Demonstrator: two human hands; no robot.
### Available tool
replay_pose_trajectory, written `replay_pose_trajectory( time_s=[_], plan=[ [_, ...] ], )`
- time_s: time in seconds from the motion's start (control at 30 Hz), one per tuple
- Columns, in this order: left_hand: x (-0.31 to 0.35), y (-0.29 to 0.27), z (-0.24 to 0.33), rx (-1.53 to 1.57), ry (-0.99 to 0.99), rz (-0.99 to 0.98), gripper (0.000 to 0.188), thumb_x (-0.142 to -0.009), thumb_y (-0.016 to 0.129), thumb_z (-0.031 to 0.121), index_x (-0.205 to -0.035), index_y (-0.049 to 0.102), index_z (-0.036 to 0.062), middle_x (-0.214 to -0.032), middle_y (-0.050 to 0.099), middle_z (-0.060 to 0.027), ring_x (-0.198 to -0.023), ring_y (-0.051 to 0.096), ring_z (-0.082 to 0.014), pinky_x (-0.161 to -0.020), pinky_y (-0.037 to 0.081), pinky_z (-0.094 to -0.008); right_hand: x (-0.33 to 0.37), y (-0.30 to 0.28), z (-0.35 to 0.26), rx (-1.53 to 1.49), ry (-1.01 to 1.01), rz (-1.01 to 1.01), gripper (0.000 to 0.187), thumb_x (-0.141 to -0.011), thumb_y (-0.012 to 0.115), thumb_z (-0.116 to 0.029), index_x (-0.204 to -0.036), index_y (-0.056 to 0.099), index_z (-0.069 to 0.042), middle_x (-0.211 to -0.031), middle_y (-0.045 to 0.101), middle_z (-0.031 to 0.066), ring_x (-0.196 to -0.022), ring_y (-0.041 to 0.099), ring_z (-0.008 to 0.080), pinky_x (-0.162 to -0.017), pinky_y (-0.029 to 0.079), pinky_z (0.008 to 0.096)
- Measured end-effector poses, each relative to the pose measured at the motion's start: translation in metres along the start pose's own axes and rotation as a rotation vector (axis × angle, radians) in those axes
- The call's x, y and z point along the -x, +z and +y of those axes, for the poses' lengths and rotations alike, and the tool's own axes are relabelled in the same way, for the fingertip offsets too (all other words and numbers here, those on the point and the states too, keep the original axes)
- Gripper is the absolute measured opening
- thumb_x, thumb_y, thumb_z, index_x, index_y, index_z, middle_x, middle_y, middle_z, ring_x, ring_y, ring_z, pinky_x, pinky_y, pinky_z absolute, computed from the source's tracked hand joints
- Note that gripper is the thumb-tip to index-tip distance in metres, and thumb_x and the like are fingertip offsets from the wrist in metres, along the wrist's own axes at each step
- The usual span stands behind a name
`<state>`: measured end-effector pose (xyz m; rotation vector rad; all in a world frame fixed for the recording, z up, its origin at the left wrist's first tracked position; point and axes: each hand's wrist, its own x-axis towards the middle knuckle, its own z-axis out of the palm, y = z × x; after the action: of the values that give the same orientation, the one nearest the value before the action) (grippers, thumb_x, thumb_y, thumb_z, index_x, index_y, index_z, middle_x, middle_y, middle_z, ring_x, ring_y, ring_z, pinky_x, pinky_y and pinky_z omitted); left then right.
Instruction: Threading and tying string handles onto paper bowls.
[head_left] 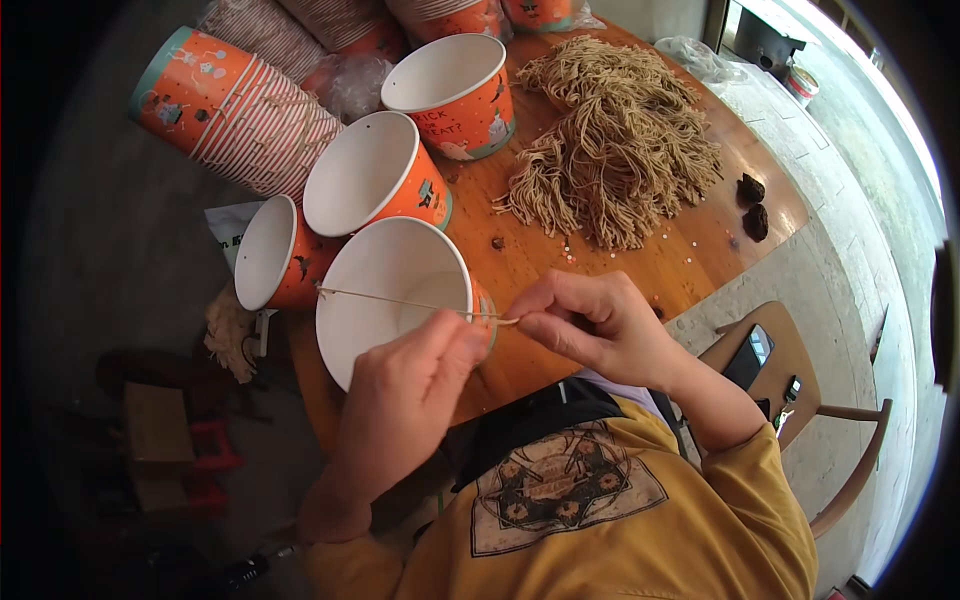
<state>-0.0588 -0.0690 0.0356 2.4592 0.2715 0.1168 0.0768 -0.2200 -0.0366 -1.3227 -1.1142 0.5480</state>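
Note:
An orange paper bucket [360, 270] with a white inside stands tilted toward me at the table's near edge. A thin tan cord [400, 300] runs from its left rim across the opening to the right side. My right hand [605, 325] pinches the cord's end between thumb and fingertips, just off the bucket's right rim. Over the near rim, my left hand [405, 390] is closed, its fingertips at the cord close to the right hand; the fingertips are partly hidden by the back of the hand.
More orange buckets [450, 75] stand behind, with a long nested stack [235, 110] at the left. A heap of tan cords [630, 140] covers the far right of the wooden table [740, 240]. Two dark lumps [752, 205] lie near its edge. A chair [800, 370] holds a phone [750, 355].

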Motion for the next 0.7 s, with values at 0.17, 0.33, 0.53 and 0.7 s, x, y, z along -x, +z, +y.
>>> replay_pose_trajectory(
  time_s=[0.17,0.33,0.53,0.7],
  plan=[
    [0.006,-0.008,-0.025,-0.069,0.019,0.104,0.020,-0.085,0.066,0.015,-0.096,0.055,0.0010,-0.084,0.062,-0.0099,-0.070,0.061,-0.0202,-0.062,0.048,-0.0314,-0.006,0.001,0.007,0.039,-0.001,0.220,0.005,-0.088,0.061,-0.005,-0.088,0.062,0.000,-0.076,0.062,0.0036,-0.061,0.055,0.0064,-0.053,0.042,0.0226],
    [0.012,0.007,-0.030,0.092,-0.109,-0.019,0.024,-0.081,0.068,0.008,-0.101,0.056,0.0010,-0.090,0.063,-0.0086,-0.076,0.063,-0.0189,-0.070,0.051,-0.0294,-0.010,0.008,0.012,0.210,-0.188,0.263,0.010,-0.077,0.058,0.002,-0.086,0.062,0.000,-0.073,0.059,0.0049,-0.055,0.053,0.0095,-0.050,0.041,0.0232],
    [0.011,-0.006,-0.034,0.238,-0.125,0.022,0.034,-0.081,0.063,0.001,-0.114,0.056,0.0006,-0.090,0.065,-0.0080,-0.079,0.062,-0.0132,-0.073,0.050,-0.0272,-0.013,0.034,0.020,0.373,-0.272,0.315,0.010,-0.074,0.068,-0.003,-0.083,0.064,-0.004,-0.061,0.055,0.0062,-0.051,0.054,0.0183,-0.047,0.043,0.0288],
    [0.011,-0.007,-0.039,0.351,-0.152,0.057,0.036,-0.082,0.062,0.001,-0.117,0.055,-0.0003,-0.092,0.065,-0.0075,-0.080,0.061,-0.0122,-0.074,0.050,-0.0270,-0.019,0.045,0.019,0.470,-0.330,0.314,0.009,-0.074,0.068,-0.005,-0.081,0.063,-0.006,-0.061,0.057,0.0067,-0.052,0.057,0.0206,-0.046,0.045,0.0315]
  ],
)
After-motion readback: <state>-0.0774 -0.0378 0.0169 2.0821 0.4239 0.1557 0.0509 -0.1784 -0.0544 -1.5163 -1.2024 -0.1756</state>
